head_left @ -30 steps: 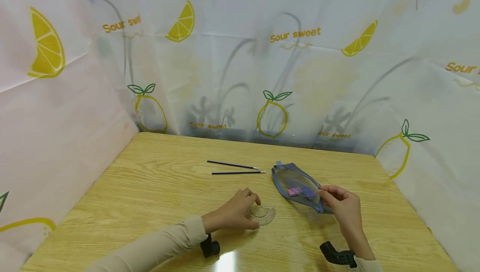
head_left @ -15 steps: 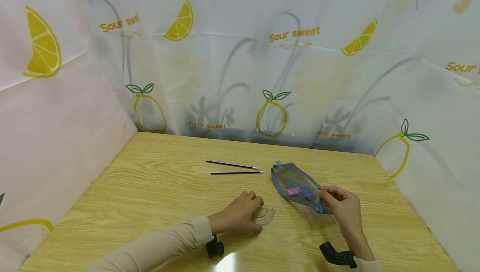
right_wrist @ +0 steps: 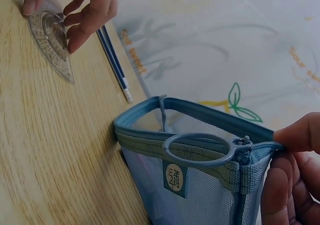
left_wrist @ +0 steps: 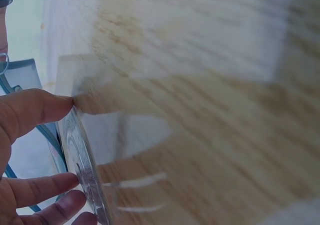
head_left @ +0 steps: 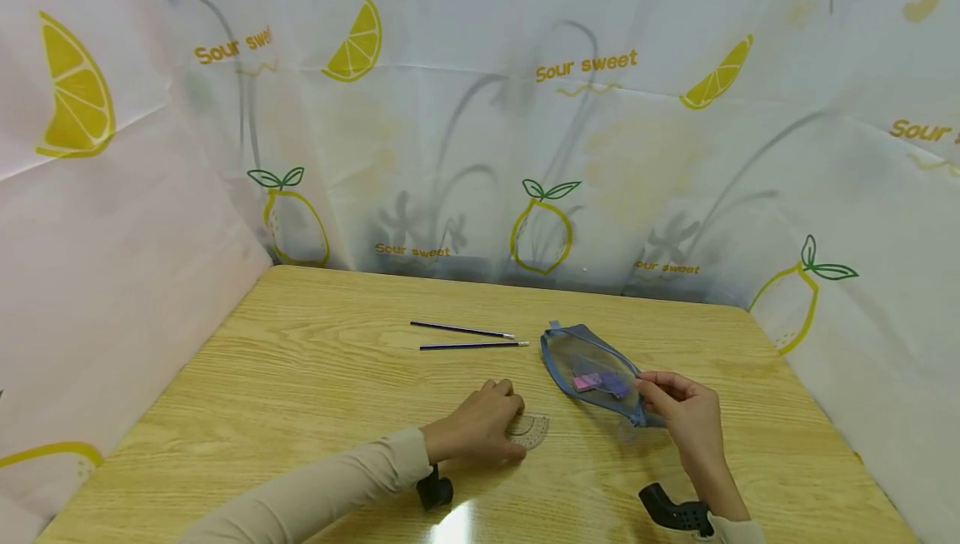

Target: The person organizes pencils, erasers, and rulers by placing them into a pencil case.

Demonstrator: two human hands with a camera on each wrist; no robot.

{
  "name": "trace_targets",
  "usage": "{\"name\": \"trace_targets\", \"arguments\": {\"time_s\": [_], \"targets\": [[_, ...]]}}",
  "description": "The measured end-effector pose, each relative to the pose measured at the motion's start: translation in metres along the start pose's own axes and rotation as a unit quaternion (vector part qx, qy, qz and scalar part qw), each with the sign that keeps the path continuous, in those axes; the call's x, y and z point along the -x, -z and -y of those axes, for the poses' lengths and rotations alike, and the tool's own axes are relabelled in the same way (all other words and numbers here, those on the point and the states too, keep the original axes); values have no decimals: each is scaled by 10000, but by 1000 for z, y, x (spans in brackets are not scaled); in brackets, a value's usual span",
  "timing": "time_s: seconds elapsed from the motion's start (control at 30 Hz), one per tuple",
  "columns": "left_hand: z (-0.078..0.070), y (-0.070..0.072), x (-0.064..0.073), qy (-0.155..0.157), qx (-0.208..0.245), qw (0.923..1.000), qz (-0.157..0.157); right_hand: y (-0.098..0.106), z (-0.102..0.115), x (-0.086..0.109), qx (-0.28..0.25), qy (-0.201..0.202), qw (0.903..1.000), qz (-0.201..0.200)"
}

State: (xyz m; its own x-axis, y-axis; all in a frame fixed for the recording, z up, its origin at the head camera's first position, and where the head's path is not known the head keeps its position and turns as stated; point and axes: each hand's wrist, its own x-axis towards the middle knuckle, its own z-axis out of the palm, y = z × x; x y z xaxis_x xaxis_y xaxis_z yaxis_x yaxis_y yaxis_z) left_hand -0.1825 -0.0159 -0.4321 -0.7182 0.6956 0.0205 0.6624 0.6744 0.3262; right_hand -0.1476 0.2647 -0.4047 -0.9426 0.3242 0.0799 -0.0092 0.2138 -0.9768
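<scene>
The left hand's [head_left: 480,426] thumb and curved fingers grip a clear protractor [head_left: 534,432] by its edges, the palm turned down, on or just above the desk [head_left: 322,361]; its scale is too small to read. The right hand [head_left: 692,419] pinches the rim of an unzipped blue mesh pouch [right_wrist: 205,200] between thumb and bent fingers. The pouch's label [right_wrist: 175,177] bears characters I cannot make out. Beyond lie two pencils [head_left: 461,328]; the backdrop cloth [head_left: 450,119] repeats "Sour sweet".
</scene>
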Motion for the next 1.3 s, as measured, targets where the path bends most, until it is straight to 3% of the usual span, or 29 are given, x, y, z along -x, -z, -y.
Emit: {"name": "trace_targets", "arguments": {"time_s": [0.3, 0.53, 0.93, 1.3], "targets": [[-1, 3, -1, 81, 182, 9997, 107, 0, 1, 0, -3, -81, 10000, 10], [-1, 2, -2, 104, -21, 9999, 128, -1, 2, 1, -1, -69, 10000, 15], [-2, 1, -3, 261, -634, 9975, -161, -1, 3, 2, 28, -37, 10000, 7], [2, 6, -2, -23, -675, 9959, -597, -2, 3, 1, 70, -8, 10000, -19]]}}
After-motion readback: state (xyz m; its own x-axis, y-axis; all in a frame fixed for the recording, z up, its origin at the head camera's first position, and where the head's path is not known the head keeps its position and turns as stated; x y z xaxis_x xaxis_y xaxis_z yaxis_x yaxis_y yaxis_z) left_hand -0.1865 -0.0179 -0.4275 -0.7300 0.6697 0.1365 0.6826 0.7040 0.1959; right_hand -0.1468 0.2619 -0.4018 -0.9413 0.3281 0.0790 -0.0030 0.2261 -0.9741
